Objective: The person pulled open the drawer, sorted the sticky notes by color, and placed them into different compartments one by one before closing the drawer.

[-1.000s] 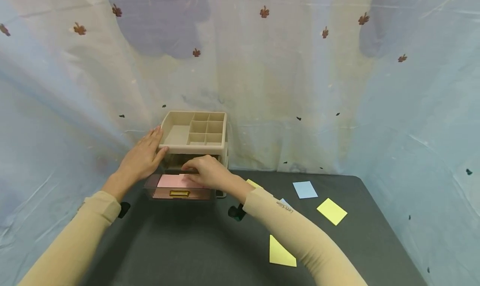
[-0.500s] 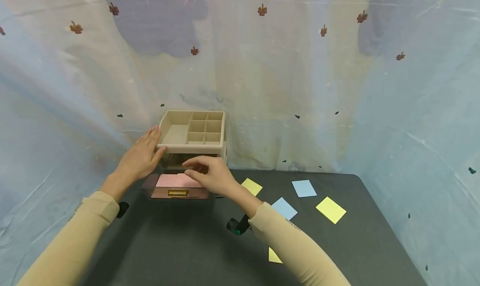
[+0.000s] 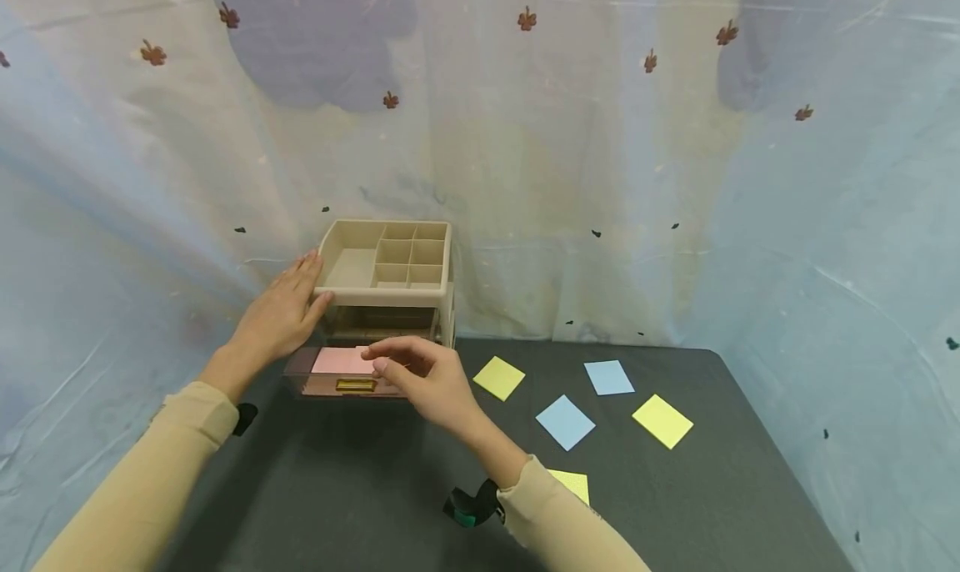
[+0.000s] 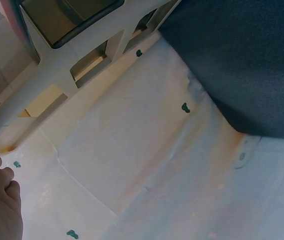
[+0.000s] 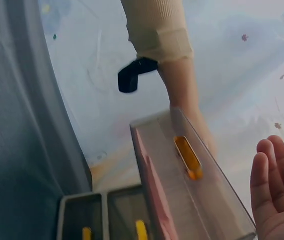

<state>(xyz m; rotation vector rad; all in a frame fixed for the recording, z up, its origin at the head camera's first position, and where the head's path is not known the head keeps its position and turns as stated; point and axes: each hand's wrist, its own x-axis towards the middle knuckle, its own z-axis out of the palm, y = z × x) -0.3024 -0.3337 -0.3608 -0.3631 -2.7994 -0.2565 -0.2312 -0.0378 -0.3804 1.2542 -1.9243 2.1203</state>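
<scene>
A beige desktop organizer stands against the back curtain, its clear drawer pulled out. Pink paper lies in that drawer, which has a gold-coloured label handle on its front. My left hand rests on the organizer's left side, fingers extended and thumb at the front edge. In the left wrist view, fingertips of the left hand touch the organizer's rim. My right hand hovers at the drawer's front right corner, fingers loosely bent, nothing visible in it. The right wrist view shows its fingers beside the drawer front.
On the dark table to the right lie blue sticky notes and several yellow sticky notes. One yellow note is partly covered by my right sleeve. The organizer's top tray has small compartments.
My right hand has come up out of the drawer and back towards me, to its front right corner. More notes on the table now show. My left hand stays on the organizer.
</scene>
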